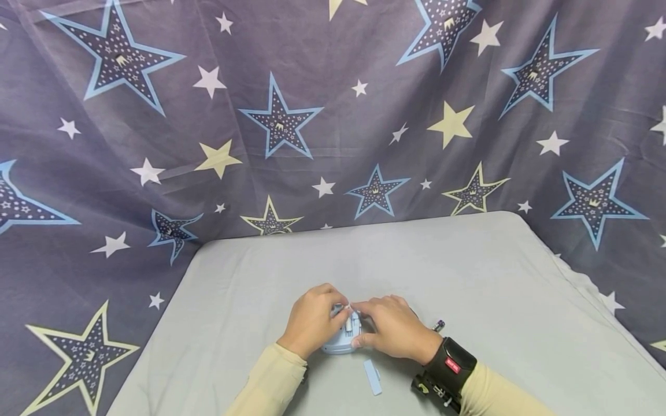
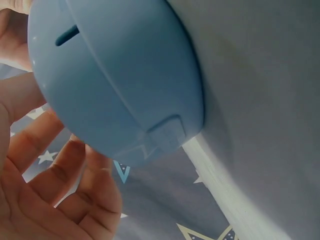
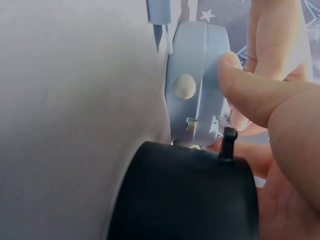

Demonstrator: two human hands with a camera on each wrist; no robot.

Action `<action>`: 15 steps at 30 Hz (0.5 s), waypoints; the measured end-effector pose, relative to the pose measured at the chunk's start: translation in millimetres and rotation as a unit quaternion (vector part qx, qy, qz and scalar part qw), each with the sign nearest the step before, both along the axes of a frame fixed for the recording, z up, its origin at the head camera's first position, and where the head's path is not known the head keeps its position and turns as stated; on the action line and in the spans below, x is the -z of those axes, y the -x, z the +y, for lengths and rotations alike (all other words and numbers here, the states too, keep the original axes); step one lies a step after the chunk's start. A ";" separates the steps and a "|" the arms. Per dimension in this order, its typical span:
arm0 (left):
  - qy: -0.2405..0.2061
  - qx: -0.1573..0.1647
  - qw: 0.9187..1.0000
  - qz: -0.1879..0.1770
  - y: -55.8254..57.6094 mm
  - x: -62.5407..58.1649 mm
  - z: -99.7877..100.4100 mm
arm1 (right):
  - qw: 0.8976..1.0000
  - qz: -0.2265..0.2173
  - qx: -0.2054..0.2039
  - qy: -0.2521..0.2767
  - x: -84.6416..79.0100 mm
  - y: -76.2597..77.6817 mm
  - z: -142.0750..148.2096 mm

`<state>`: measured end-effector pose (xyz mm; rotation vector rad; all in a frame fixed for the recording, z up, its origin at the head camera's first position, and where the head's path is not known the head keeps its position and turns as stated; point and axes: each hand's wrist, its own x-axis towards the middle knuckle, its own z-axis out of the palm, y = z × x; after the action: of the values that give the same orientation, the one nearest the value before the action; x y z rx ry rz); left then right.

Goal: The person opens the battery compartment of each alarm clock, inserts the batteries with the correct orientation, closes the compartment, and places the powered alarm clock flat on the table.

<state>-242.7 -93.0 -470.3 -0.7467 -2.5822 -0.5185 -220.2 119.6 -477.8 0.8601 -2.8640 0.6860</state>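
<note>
Gripping the light-blue, rounded plastic casing (image 1: 338, 348) with my right hand (image 1: 394, 327), I rest my left hand (image 1: 311, 318) against it, the latter's grip impossible to tell.

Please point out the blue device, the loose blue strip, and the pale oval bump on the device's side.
Blue device (image 2: 137, 75): left wrist view, on its curved shell.
Loose blue strip (image 1: 372, 376): head view, middle of its long face.
Pale oval bump (image 3: 185, 86): right wrist view, centre of its surface.
</note>
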 end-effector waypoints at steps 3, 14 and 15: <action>0.005 0.002 1.000 -0.003 0.1 1.5 -0.8 | 1.000 -0.002 0.000 0.001 -0.3 -0.3 -0.3; 0.007 0.004 1.000 -0.010 0.4 2.5 -1.3 | 1.000 0.000 0.003 -0.003 1.9 0.4 -0.6; 0.007 0.005 1.000 -0.014 0.5 2.2 -1.2 | 1.000 0.001 0.003 -0.003 2.0 0.5 -0.6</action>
<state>-243.1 -94.1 -472.6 -0.7632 -2.6106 -0.5190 -220.7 118.9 -479.8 0.8522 -2.8670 0.6748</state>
